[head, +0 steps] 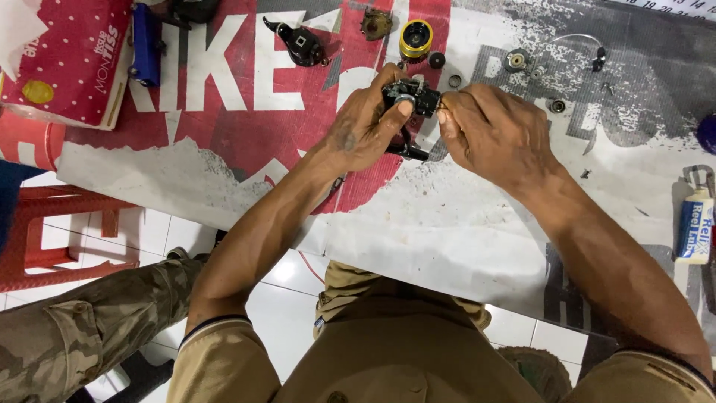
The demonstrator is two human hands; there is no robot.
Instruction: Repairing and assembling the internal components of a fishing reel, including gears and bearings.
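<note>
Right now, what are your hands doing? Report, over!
Left hand gripping black reel body. Right hand pinching at its side. Gold spool, small round parts lie loose behind; nothing blocking.

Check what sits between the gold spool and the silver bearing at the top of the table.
Head view: a small black round cap and a grey ring lie between the gold spool and the silver bearing.

Both forearms reach forward and converge. The left hand (365,127) curls in a closed grip, thumb pressed on top, knuckles up. The right hand (492,134) meets it, fingertips (446,113) pinched tight together, wrist bent inward.
</note>
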